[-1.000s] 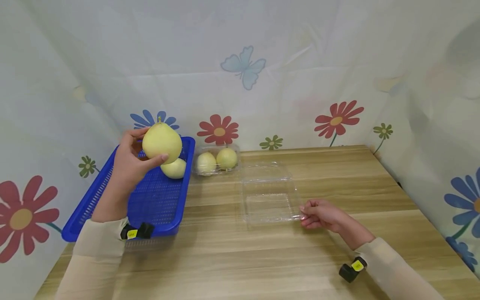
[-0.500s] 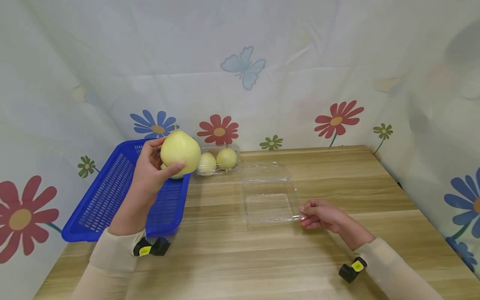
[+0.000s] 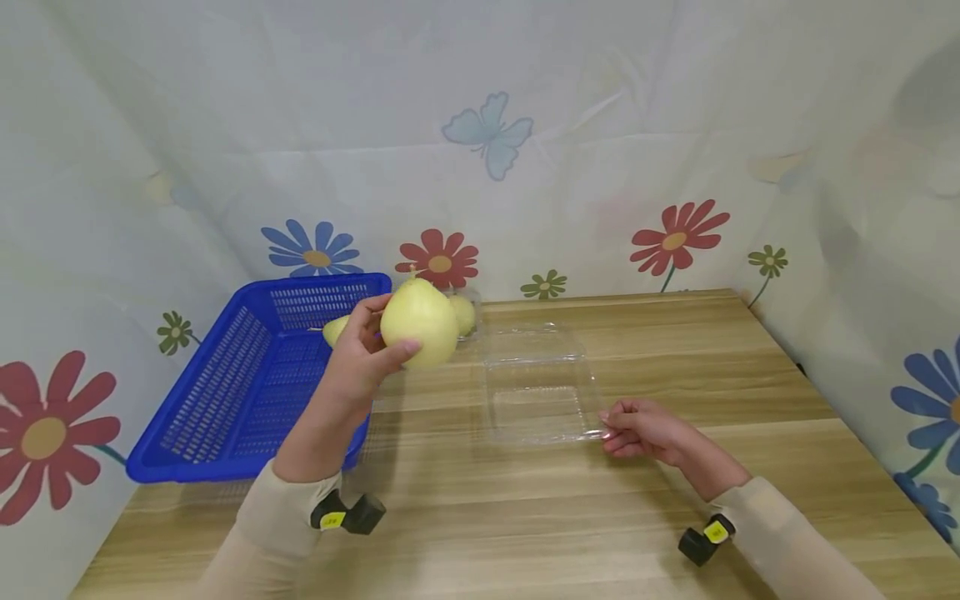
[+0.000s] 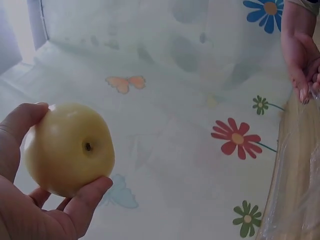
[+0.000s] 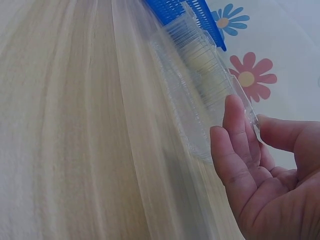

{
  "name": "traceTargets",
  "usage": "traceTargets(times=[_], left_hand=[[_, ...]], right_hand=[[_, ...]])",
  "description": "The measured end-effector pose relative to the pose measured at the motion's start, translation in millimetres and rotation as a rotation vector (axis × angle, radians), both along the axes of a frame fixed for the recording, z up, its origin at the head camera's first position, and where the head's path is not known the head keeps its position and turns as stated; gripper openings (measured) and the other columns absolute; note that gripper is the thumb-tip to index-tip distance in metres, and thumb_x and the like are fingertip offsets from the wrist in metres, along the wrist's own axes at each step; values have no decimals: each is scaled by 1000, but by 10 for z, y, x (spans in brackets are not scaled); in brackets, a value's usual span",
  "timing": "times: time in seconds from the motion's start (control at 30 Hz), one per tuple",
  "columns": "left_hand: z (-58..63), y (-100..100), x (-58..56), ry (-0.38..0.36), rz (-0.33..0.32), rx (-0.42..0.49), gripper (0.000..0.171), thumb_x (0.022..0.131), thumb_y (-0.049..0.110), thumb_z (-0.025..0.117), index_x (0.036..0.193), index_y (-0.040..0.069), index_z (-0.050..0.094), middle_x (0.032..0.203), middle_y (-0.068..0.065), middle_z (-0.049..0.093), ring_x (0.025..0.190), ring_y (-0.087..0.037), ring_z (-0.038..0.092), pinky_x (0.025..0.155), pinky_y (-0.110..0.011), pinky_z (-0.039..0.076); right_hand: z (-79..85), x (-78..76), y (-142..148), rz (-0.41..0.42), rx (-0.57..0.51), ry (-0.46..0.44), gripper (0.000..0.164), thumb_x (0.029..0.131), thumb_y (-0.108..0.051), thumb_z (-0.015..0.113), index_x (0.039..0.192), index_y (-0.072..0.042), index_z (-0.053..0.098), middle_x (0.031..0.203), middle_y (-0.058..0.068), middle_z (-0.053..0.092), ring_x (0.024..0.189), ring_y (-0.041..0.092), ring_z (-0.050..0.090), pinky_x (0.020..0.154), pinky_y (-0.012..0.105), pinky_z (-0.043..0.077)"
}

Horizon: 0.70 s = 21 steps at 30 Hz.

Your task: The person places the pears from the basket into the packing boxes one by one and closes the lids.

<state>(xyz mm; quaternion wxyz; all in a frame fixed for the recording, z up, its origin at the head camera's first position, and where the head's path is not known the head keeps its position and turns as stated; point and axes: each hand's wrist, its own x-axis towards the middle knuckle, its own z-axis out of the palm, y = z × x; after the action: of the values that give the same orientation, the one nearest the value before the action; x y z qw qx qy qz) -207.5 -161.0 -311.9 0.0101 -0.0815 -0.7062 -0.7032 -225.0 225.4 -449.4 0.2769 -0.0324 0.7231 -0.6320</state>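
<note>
My left hand (image 3: 358,354) holds a pale yellow pear (image 3: 420,323) in the air, thumb on the near side and fingers behind. The left wrist view shows the round bottom of this pear (image 4: 70,150) with its dark dimple. At the right, my right hand (image 3: 643,432) pinches the near right corner of a clear plastic clamshell box (image 3: 536,408), which lies with its lid opened away from me. In the right wrist view the thumb and fingers grip the rim of the clamshell box (image 5: 200,75). Nothing shows inside that box.
A blue plastic basket (image 3: 225,408) stands at the left with another pear (image 3: 334,332) in it, partly behind my left hand. Next to it, against the back, is a second clear box with a pear (image 3: 465,315) showing. A flowered sheet (image 3: 585,167) hangs behind the wooden table (image 3: 465,517).
My left hand has carried the pear to the right, from over the basket to in front of the second box, slightly lower. The right hand keeps its pinch on the clamshell corner.
</note>
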Motion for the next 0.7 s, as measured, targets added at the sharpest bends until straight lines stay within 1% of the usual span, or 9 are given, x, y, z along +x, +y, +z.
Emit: traceTargets(times=[0.17,0.37,0.47,0.57,0.63,0.7], left_hand=[[-99,161,-43,0,-25,77,76,84,19,81,145,6,37,145,-14,47,103,-10,56,74,-21,50],[-170,293,-84,-18,-66,170,85,79,25,87,145,5,37,148,-15,46,103,-12,57,74,-20,52],[-193,356,-100,-24,-83,173,93,77,32,90,147,4,36,148,-17,45,105,-14,56,75,-20,52],[-216,425,-107,-44,-93,165,97,76,34,91,149,5,35,149,-18,45,108,-17,54,75,-21,51],[-236,471,-110,-61,-98,169,95,76,33,90,150,5,35,150,-18,45,111,-18,53,76,-21,51],[-260,522,-114,-78,-99,173,90,78,26,87,149,5,37,150,-18,45,112,-20,53,77,-22,51]], right_hand=[[-6,-7,8,2,0,0,13,107,-15,49,97,-9,55,78,-6,66,71,4,70,69,20,61],[-11,-4,1,-10,6,-8,14,107,-15,49,96,-8,55,78,-6,66,71,4,70,68,20,61],[-8,-5,-6,-12,6,-9,14,107,-15,49,96,-8,54,78,-6,66,71,4,70,68,20,61],[-3,-4,-5,-9,0,-7,15,107,-15,49,95,-9,54,78,-6,66,71,4,70,68,20,61],[1,-2,-6,-11,-3,-9,15,107,-15,49,94,-10,55,77,-6,66,70,4,70,68,20,61],[4,2,-1,-10,-3,-8,16,107,-15,49,93,-11,55,77,-6,66,70,3,70,68,20,61]])
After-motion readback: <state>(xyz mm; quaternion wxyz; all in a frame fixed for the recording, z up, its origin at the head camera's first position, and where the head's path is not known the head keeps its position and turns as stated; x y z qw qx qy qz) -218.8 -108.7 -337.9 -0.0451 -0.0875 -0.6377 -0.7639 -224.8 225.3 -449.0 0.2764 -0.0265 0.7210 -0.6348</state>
